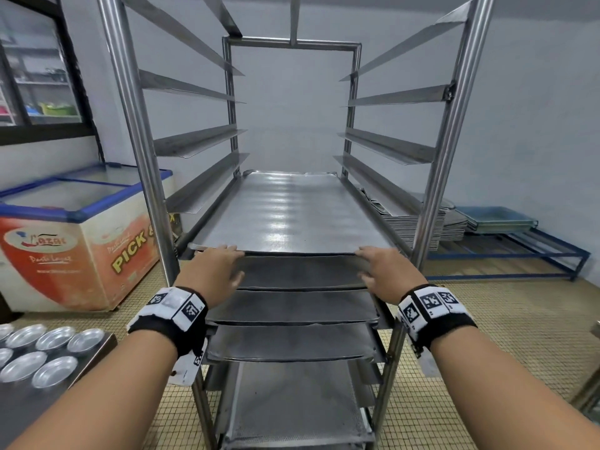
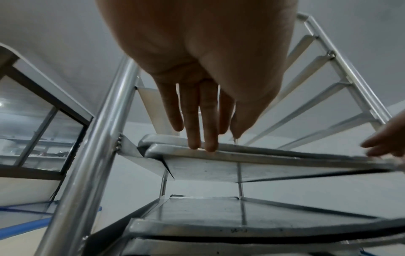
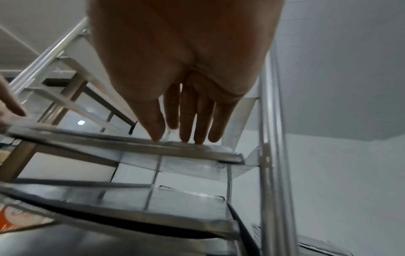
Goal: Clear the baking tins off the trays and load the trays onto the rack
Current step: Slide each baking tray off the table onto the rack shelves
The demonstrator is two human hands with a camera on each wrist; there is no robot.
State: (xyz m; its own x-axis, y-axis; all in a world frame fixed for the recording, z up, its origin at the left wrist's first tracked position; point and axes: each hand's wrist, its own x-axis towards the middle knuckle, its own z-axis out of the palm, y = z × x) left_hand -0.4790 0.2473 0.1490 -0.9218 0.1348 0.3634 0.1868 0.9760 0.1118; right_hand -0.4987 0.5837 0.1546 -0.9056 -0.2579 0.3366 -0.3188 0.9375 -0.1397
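Six baking tins (image 1: 48, 352) on desk (image 1: 19, 414), lower left; freezer (image 1: 65, 235) left of rack (image 1: 136, 125). Top tray (image 1: 292, 216) mid-frame on rack rails; left hand (image 1: 216, 266) and right hand (image 1: 384, 267), fingers straight, touch its near edge.

A bakery kitchen: steel tray rack (image 1: 136, 131), baking tins (image 1: 53, 339), chest freezer (image 1: 81, 228).
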